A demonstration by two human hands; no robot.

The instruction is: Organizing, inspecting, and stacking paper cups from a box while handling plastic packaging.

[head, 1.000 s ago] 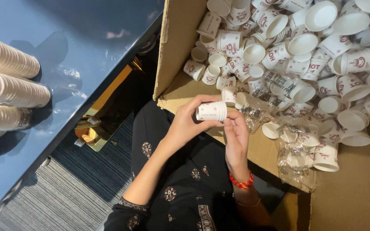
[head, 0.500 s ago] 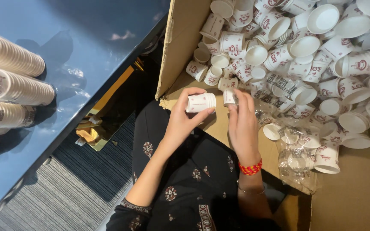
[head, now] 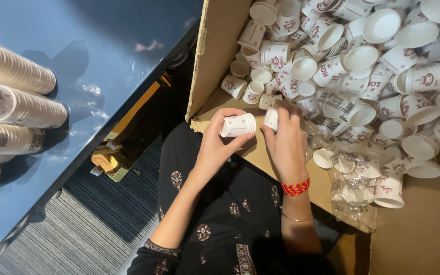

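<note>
My left hand [head: 219,144] grips a small white paper cup [head: 238,125] lying sideways, its mouth to the right, over the near edge of a big cardboard box [head: 220,56]. My right hand [head: 287,142], with a red thread bracelet at the wrist, reaches into the box and closes its fingers on another small white cup [head: 271,118] at the edge of the heap. The box holds a loose pile of several white printed paper cups [head: 362,56], some upright, some on their sides.
Long nested stacks of paper cups [head: 19,97] lie sideways on a glossy blue table [head: 103,61] at the left. Crumpled clear plastic wrap [head: 355,188] with cups lies on the box floor at right. Striped grey carpet [head: 82,229] shows below the table.
My right hand has left the cup held by my left hand and reached forward into the box onto another cup. My left hand keeps its cup, shifted slightly lower.
</note>
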